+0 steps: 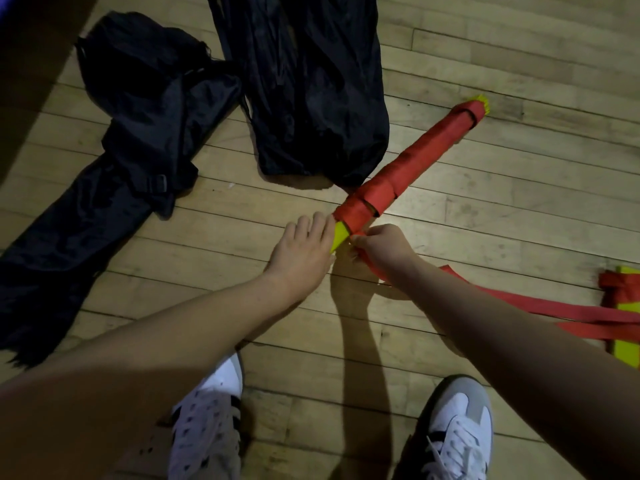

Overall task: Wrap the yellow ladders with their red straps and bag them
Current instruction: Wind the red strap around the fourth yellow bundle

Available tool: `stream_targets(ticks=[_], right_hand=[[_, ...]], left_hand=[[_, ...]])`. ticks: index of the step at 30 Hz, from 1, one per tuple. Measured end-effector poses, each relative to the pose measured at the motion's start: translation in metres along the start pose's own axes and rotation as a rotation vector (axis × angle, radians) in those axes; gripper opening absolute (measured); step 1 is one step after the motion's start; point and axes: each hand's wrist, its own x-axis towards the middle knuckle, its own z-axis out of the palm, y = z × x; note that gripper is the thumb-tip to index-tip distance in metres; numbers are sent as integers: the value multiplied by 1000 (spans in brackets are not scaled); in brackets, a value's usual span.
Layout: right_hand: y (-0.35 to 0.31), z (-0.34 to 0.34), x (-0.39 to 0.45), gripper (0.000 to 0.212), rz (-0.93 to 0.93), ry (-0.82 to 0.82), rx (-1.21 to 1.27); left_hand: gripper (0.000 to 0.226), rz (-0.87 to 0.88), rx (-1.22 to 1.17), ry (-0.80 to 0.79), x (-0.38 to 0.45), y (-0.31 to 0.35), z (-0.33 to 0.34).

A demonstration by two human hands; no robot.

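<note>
A yellow ladder bundle (412, 161) lies slanted on the wooden floor, nearly all of it wound in red strap, with yellow ends showing at both tips. My left hand (301, 251) rests with straight fingers on its near yellow end. My right hand (384, 245) pinches the red strap (519, 303) close to the bundle; the loose strap trails right across the floor. A second yellow ladder bundle (623, 306) with red strap lies at the right edge, partly cut off. Two black bags lie beyond: one bag (311, 84) in the middle, another (114, 161) at the left.
My two white shoes (207, 417) (457, 434) stand on the floor just below my arms. A dark strip (20, 64) borders the floor at the upper left. Bare floorboards (519, 64) spread to the upper right.
</note>
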Motion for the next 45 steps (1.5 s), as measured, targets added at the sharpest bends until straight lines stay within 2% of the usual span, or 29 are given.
stream_targets(ticks=[6, 10, 14, 17, 22, 25, 29, 32, 35, 38, 40, 42, 45], right_hand=[[9, -10, -6, 28, -1, -14, -88], [2, -17, -14, 22, -33, -49, -222], [-1, -19, -14, 15, -26, -73, -234], [-4, -19, -16, 11, -38, -115, -256], [-8, -22, -21, 11, -41, -209, -269], [-8, -27, -24, 16, -59, -197, -336], [-10, -31, -28, 21, -63, -221, -379], [-12, -29, -32, 19, -59, -241, -297], [-15, -25, -34, 15, -65, -254, -203], [-14, -24, -30, 15, -101, -263, -257], [-10, -23, -27, 17, -123, -255, -326], [-6, -25, -25, 17, -128, -232, -369], [-1, -26, -24, 16, -161, -198, -408]], left_hand=[[68, -100, -277, -196, -2, 12, -20], [63, -246, -473, -228, 9, 6, -29], [66, -239, -275, -178, 25, -15, -27], [68, -175, -174, -204, 35, -23, -24], [61, -172, -264, -161, 26, -15, -18], [53, -170, -261, -224, 23, -12, -22], [50, -267, -348, -281, 25, -8, -31], [47, -261, -296, -220, 26, -11, -32], [42, -209, -141, -140, 30, -17, -33], [34, -115, -27, -117, 25, -13, -27], [32, -84, -37, -96, 21, -11, -21], [46, -74, -81, -61, 17, -12, -15], [62, -40, -198, -112, 10, -11, -8]])
